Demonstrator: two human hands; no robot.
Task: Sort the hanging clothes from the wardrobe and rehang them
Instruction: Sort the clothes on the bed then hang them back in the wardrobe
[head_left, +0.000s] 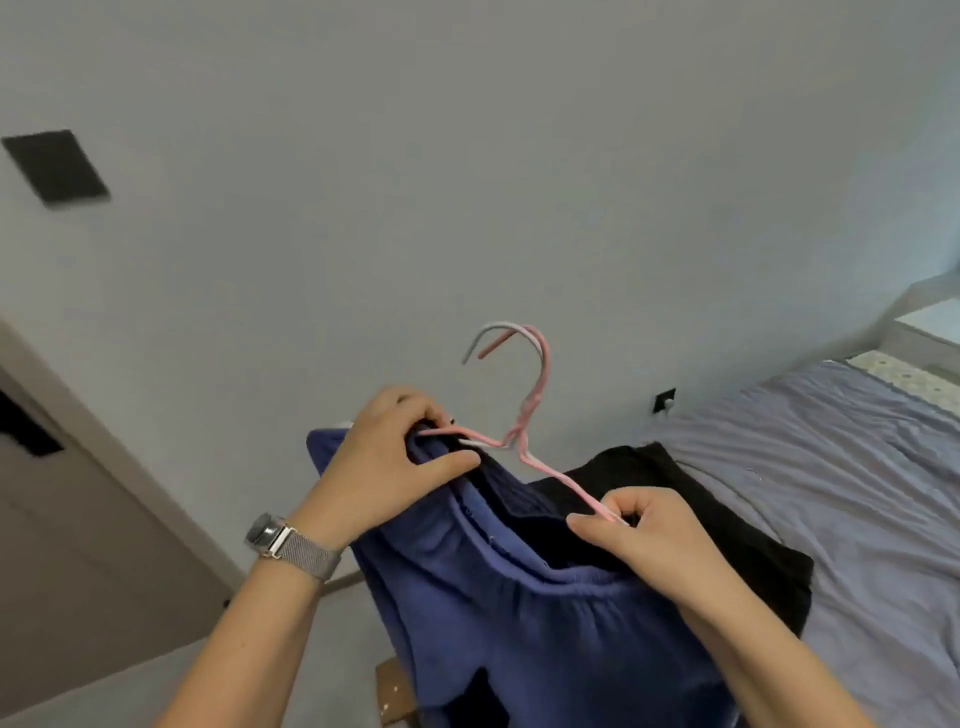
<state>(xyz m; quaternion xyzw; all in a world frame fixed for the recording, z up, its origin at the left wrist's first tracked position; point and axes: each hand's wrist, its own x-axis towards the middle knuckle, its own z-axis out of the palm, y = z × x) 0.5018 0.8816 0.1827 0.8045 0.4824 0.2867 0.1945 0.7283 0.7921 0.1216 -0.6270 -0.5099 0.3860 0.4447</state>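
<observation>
A blue knit garment (519, 623) hangs in front of me on a pink wire hanger (537, 395), with a grey hanger's hook (491, 335) right beside the pink one. My left hand (395, 462), wearing a metal watch, grips the garment's left shoulder together with the hanger's left arm. My right hand (649, 535) pinches the pink hanger's right arm at the garment's neckline. A black garment (675, 499) lies behind the blue one, on the bed's edge.
A bed with a lilac sheet (831, 493) fills the right side. A plain grey wall (467, 182) stands ahead, with a dark socket (664, 400) low on it. A grey door (78, 519) is at the left. A cardboard piece (392, 691) lies on the floor below.
</observation>
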